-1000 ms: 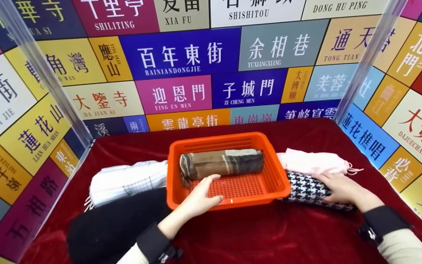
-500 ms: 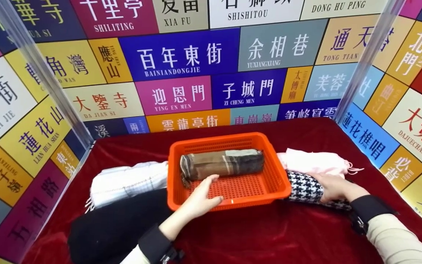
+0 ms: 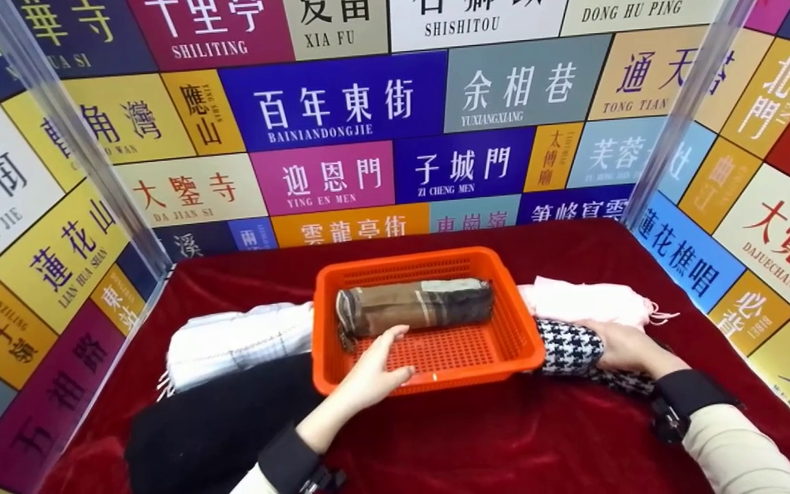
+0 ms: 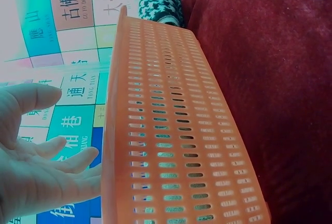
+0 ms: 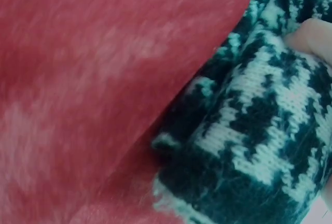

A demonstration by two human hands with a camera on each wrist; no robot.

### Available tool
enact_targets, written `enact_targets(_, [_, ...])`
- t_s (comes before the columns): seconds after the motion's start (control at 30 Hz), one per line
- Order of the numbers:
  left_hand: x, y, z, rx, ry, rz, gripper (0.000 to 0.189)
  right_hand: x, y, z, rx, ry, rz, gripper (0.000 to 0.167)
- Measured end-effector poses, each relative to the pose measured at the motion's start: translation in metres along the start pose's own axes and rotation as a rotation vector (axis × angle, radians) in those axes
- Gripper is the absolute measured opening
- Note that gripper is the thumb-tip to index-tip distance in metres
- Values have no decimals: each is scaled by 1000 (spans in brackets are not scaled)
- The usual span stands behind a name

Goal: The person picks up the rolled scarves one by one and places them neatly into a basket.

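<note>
An orange perforated basket [image 3: 429,376] stands mid-table, with a rolled brown-and-grey scarf [image 3: 412,305] lying along its back half. Over the basket's near left rim hovers my left hand [image 3: 371,376], its fingers loosely spread and holding nothing; the left wrist view shows this hand [image 4: 46,167] beside the basket wall [image 4: 171,125]. My right hand [image 3: 625,348] grips a rolled black-and-white houndstooth scarf [image 3: 566,348] just right of the basket. In the right wrist view the thumb [image 5: 314,37] presses into the scarf's knit [image 5: 264,130]; the other fingers are mostly hidden.
A pink fringed scarf [image 3: 583,302] lies behind the houndstooth one. Left of the basket are a rolled white scarf [image 3: 237,343] and a black roll [image 3: 217,425]. Dark red cloth [image 3: 491,439] covers the table; sign-printed panels [image 3: 340,103] enclose its back and sides.
My right hand has moved slightly left along the houndstooth scarf, and its fingers have closed round it, squeezing the roll. The left hand and the basket stay where they were.
</note>
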State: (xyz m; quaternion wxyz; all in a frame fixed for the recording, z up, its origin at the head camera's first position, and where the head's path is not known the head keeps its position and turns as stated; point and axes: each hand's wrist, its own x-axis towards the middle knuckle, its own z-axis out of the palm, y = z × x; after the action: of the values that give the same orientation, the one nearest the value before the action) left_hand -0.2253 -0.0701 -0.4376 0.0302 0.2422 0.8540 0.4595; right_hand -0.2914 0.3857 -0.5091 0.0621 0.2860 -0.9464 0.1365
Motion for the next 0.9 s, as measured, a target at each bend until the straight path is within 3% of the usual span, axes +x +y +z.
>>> enact_targets(0.2, [-1,0,-2,11,16,26,57,-1,-8,-11,4,12,56,53])
enact_targets(0.47, [-2,-4,-7,23,25,13,58,-3,-20,-52,6,-49,179,63])
enact_targets(0.67, [-3,-4,-8,19,14,2,59,-4,-23,-80,-163,-60,174,62])
enact_targets(0.9, [-4,-4,-9,24,1,-17,59,-7,-32,-110,-248,91,76,59])
